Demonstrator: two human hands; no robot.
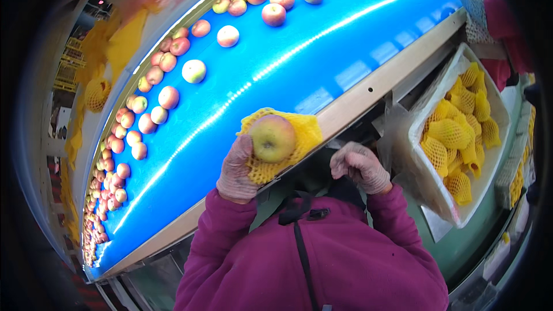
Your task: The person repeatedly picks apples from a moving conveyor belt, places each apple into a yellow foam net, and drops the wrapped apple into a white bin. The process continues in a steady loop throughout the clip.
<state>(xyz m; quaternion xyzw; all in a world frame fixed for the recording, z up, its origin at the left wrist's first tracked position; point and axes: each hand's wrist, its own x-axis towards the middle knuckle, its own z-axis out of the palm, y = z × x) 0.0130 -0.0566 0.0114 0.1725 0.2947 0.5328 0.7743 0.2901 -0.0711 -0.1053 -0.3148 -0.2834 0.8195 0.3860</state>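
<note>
A yellow-green apple with a red blush point(273, 139) rests in my gloved left hand point(238, 168), one end facing up. Beneath and around its sides spreads a yellow foam fruit net point(302, 131), held with it over the near edge of the blue belt point(276, 77). My gloved right hand point(360, 167) hovers apart from it, just on my side of the wooden rail point(367, 88). Its fingers curl loosely downward and nothing shows in them; the palm is hidden.
Many loose apples point(168, 97) lie along the belt's far side. To my right stands a white lined crate point(484, 207) of yellow-netted fruit point(451, 131). More yellow nets point(125, 43) lie beyond the belt. Another person's sleeve point(503, 13) shows at upper right.
</note>
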